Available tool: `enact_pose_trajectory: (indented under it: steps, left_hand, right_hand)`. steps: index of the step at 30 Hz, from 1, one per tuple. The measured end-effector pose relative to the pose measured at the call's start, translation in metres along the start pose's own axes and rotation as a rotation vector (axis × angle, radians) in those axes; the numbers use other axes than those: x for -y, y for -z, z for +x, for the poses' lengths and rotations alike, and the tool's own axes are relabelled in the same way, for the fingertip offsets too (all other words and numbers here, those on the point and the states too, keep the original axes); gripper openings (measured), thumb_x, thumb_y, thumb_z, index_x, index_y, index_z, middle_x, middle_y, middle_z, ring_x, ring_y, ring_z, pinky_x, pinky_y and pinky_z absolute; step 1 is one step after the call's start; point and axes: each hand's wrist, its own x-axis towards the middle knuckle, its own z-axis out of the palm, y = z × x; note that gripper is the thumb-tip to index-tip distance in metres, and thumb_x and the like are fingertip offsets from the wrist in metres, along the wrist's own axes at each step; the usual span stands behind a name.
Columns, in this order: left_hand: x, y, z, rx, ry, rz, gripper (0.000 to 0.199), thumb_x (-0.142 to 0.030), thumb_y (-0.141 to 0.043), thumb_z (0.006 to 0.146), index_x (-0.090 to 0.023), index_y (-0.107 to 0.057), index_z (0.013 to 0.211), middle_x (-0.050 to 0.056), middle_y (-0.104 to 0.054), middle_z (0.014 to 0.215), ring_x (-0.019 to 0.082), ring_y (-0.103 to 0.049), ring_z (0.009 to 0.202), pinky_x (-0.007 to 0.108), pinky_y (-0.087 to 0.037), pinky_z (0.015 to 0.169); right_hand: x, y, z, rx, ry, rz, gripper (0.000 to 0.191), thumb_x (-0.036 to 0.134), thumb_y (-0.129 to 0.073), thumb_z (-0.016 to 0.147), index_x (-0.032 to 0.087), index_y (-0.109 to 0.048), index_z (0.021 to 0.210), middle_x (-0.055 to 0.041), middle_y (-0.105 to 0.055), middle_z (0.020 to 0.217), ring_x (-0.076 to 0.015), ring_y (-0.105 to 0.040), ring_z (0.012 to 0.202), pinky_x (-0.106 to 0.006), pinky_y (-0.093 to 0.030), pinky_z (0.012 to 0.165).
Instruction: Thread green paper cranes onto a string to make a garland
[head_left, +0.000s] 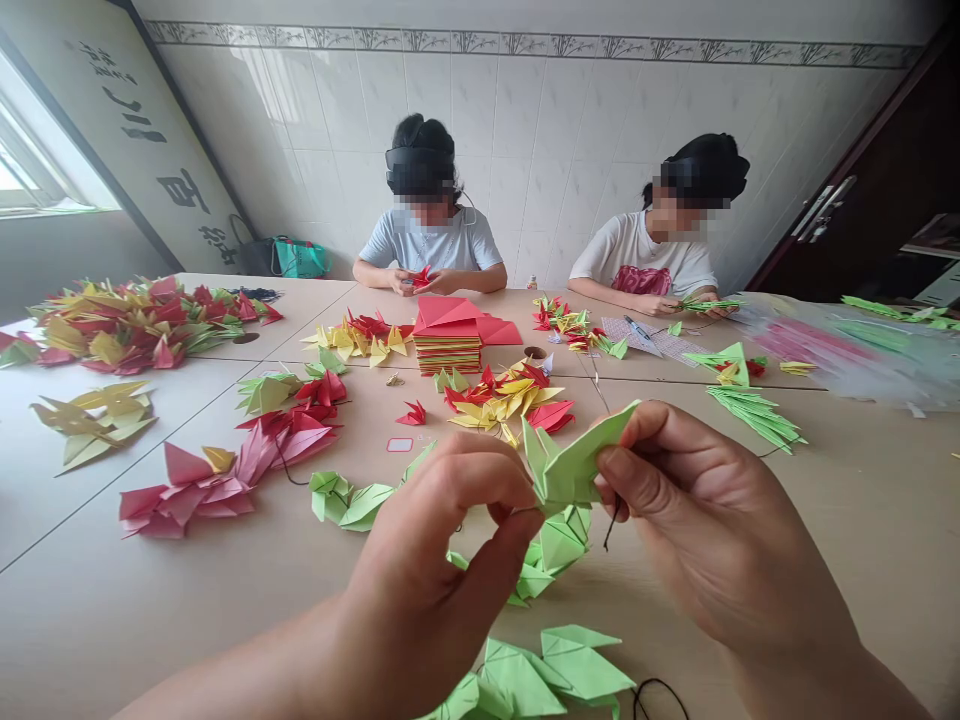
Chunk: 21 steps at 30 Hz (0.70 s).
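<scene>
Green origami crane (574, 470) sits over the near table (150, 620), pinched by my right hand (712, 530); my left hand (442, 570) closes at its base, on paper or black thread (613, 525), I can't tell. Threading wants a steady pinch.

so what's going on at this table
A person's left hand and right hand hold a green origami crane up over a beige table, with a black thread hanging beside the right fingers. More green origami cranes lie below. Across the table, one seated person holds a red paper crane, and another holds a green paper crane.
</scene>
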Motion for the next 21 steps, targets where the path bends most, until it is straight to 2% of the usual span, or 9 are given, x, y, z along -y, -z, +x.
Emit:
enact_pose_trajectory:
  steps: [3,7,8,10,13,15,17,21]
  left_hand:
    - [-0.006,0.004,0.004,0.065,-0.006,0.106,0.034,0.005,-0.053,0.083,-0.024,-0.055,0.102,0.003,-0.051,0.101,0.013,-0.054,0.091,0.024,-0.05,0.074]
    - [-0.015,0.01,0.008,0.222,-0.018,0.209,0.037,0.007,-0.045,0.084,-0.021,-0.063,0.099,0.006,-0.048,0.121,0.007,-0.058,0.073,0.02,-0.051,0.061]
    - [-0.016,0.011,0.009,0.245,-0.008,0.217,0.038,0.006,-0.045,0.084,-0.021,-0.065,0.1,0.006,-0.049,0.122,0.007,-0.061,0.076,0.019,-0.052,0.063]
    - [-0.017,0.012,0.01,0.263,0.014,0.217,0.039,0.004,-0.046,0.086,-0.022,-0.065,0.107,0.006,-0.053,0.122,0.011,-0.063,0.095,0.018,-0.054,0.076]
    - [-0.015,0.012,0.011,0.285,0.062,0.17,0.045,0.002,-0.047,0.088,-0.026,-0.059,0.121,0.005,-0.056,0.123,0.013,-0.059,0.111,0.02,-0.051,0.092]
    - [-0.013,0.012,0.011,0.278,0.115,0.132,0.049,0.001,-0.046,0.089,-0.029,-0.056,0.126,0.004,-0.057,0.124,0.014,-0.058,0.113,0.021,-0.052,0.092]
    - [-0.01,0.012,0.01,0.227,0.172,0.098,0.047,-0.002,-0.048,0.089,-0.03,-0.057,0.126,0.005,-0.057,0.126,0.017,-0.059,0.111,0.023,-0.056,0.084]
    - [-0.004,0.015,0.009,0.117,0.28,0.038,0.047,-0.008,-0.053,0.088,-0.029,-0.055,0.13,0.008,-0.058,0.127,0.018,-0.062,0.091,0.025,-0.057,0.066]
  right_hand:
    - [0.0,0.001,0.001,-0.022,-0.005,-0.005,0.016,0.037,-0.072,0.085,0.023,-0.063,0.081,0.0039,-0.055,0.069,-0.0067,-0.05,0.062,-0.013,-0.045,0.056]
    - [0.0,0.001,0.003,-0.003,-0.05,0.029,0.014,0.034,-0.072,0.085,0.023,-0.064,0.083,0.0033,-0.056,0.07,-0.0077,-0.051,0.064,-0.015,-0.046,0.057]
    - [0.0,0.001,0.003,0.004,-0.056,0.033,0.013,0.034,-0.071,0.085,0.023,-0.064,0.083,0.0031,-0.056,0.07,-0.008,-0.051,0.064,-0.015,-0.046,0.058]
    - [0.0,0.001,0.003,0.013,-0.053,0.018,0.012,0.033,-0.071,0.086,0.023,-0.064,0.083,0.0026,-0.055,0.071,-0.0087,-0.05,0.065,-0.016,-0.046,0.058]
    - [0.001,0.0,0.003,0.009,-0.021,-0.064,0.013,0.033,-0.07,0.086,0.023,-0.063,0.082,0.0028,-0.053,0.07,-0.009,-0.048,0.064,-0.016,-0.044,0.056]
    - [0.001,0.0,0.003,0.009,-0.01,-0.13,0.012,0.033,-0.07,0.087,0.024,-0.063,0.082,0.0034,-0.052,0.069,-0.0086,-0.048,0.063,-0.015,-0.044,0.055]
    - [0.002,-0.001,0.003,-0.007,0.02,-0.166,0.01,0.034,-0.068,0.088,0.026,-0.064,0.084,0.0036,-0.055,0.069,-0.0082,-0.051,0.063,-0.014,-0.046,0.055]
    - [0.006,-0.003,0.0,-0.115,0.134,-0.219,0.008,0.031,-0.064,0.091,0.029,-0.068,0.098,0.0015,-0.066,0.084,-0.0088,-0.061,0.073,-0.014,-0.053,0.065]
